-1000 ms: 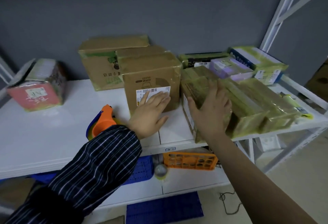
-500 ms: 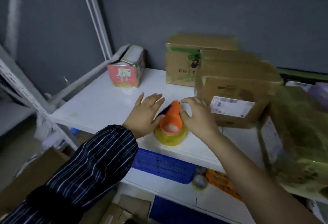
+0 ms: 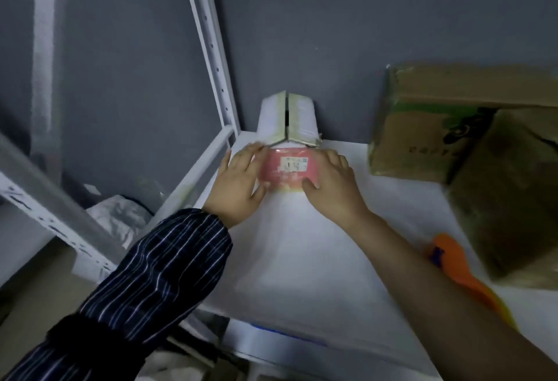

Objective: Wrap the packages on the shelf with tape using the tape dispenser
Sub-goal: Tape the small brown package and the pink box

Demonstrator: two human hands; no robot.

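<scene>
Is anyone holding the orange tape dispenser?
No, the tape dispenser lies on the shelf; left hand and right hand hold the pink box.

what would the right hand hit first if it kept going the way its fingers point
The pink labelled box: the right hand seems to grip its side. Past that, probably the grey wall; depth is unclear.

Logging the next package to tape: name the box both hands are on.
The small pink-fronted box, between left hand and right hand by the white post; the larger brown boxes stand untouched.
</scene>
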